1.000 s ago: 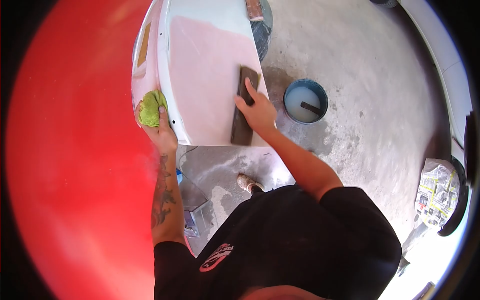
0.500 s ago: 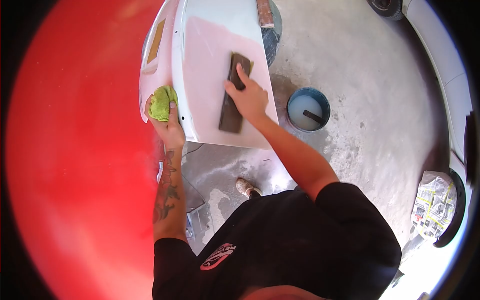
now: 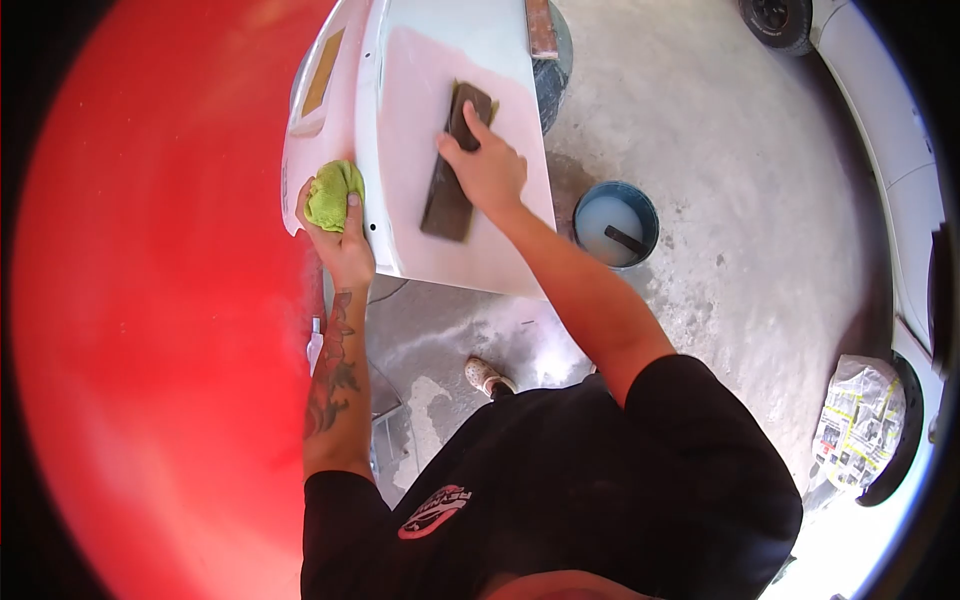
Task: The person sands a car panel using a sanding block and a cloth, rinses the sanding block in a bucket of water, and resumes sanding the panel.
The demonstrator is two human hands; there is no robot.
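Note:
A white car body panel (image 3: 505, 250) with a broad pinkish-white patch lies before me. Flat on that patch is a long dark sanding block (image 3: 447, 205) with thin yellowish edges of sheet showing beneath. My right hand (image 3: 488, 165) is closed on the block, thumb and forefinger pressing along its top. At the panel's left edge, my left hand (image 3: 345, 245) clasps a bunched lime-green cloth (image 3: 331, 200). Fingers of that hand curl behind the cloth, partly hidden.
Right of the panel, a dark bucket (image 3: 650, 200) of cloudy liquid holds a dark block (image 3: 626, 239). A reddish-brown block (image 3: 541, 30) lies near the panel's far right edge. A red surface (image 3: 160, 300) fills the left; a vehicle with a covered wheel (image 3: 858, 425) stands right.
The right hand and sanding block have moved slightly up and left across the patch. My left hand still grips the cloth, and the whole view has shifted a little.

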